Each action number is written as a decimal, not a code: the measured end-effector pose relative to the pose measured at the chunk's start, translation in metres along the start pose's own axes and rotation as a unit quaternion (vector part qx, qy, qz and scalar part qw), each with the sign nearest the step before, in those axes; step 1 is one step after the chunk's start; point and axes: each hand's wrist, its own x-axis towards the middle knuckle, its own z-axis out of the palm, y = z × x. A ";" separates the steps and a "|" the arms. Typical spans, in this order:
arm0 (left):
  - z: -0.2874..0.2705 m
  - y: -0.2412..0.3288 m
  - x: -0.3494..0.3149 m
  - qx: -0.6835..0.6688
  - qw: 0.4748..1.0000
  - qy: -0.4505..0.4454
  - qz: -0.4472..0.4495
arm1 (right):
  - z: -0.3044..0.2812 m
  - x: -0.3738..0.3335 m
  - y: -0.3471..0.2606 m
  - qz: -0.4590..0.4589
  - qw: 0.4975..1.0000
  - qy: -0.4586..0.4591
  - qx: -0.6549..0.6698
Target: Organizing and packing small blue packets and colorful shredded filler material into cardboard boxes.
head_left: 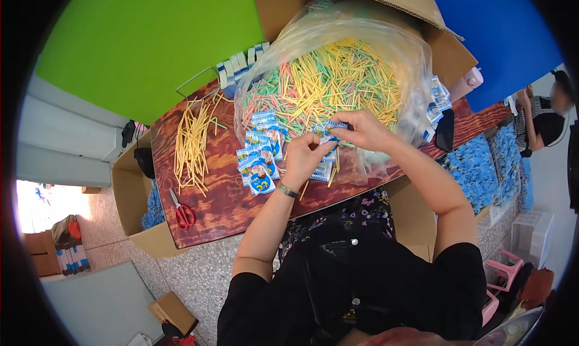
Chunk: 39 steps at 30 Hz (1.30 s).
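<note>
My left hand [303, 159], with a watch on its wrist, is closed with thumb and finger pinching a small blue-and-white packet [326, 129]. From the other side my right hand [367, 131] grips the same packet, its fingers bent over the top edge. Below them more such packets [322, 171] lie on the table, partly covered by my left hand. Left of that hand is an overlapping stack of blue-and-white packets [259, 165]. Just beyond both hands a clear plastic bag [416, 62] holds a heap of yellow, green and pink thin sticks [338, 69].
Loose yellow sticks [194, 144] lie on the red-brown table [223, 216] at left, with red-handled scissors [184, 215] near its edge. A cardboard box [449, 50] surrounds the bag. A dark phone [445, 130] lies at right. Boxes of blue packets [473, 168] stand beyond; another person [546, 120] sits there.
</note>
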 end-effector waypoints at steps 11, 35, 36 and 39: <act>0.002 0.015 -0.008 -0.022 1.000 -0.004 -0.002 | -0.097 0.054 0.160 0.276 0.854 0.110 -0.428; -0.003 0.013 -0.014 -0.055 0.998 0.021 0.010 | -0.058 0.011 0.096 0.184 0.835 0.040 0.517; -0.001 0.020 -0.016 -0.075 0.997 0.025 0.026 | -0.053 0.010 0.094 0.184 0.834 0.038 0.518; -0.003 0.017 -0.017 -0.083 0.996 0.029 0.011 | -0.039 0.010 0.073 0.188 0.848 0.056 0.492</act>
